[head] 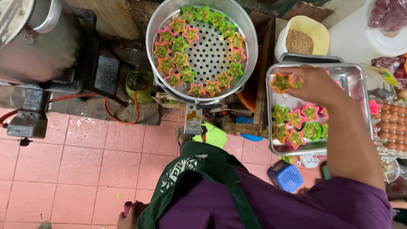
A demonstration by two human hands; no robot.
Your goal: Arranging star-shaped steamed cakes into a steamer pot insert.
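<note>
The right hand [316, 85] grips an orange star-shaped silicone mould [281, 82] of green batter above the far-left corner of the rectangular steel tray [355, 73]; keeping it level should avoid spills, while the left hand [125, 219] hangs low, its grip unclear.

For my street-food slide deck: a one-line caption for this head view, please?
Right hand lifts a filled star mould from a steel tray beside the perforated steamer.

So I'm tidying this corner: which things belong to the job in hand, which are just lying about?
In use: right hand, orange star mould, metal tray, steamer pan.
Lying about: eggs, blue basket, gas bottle.
</note>
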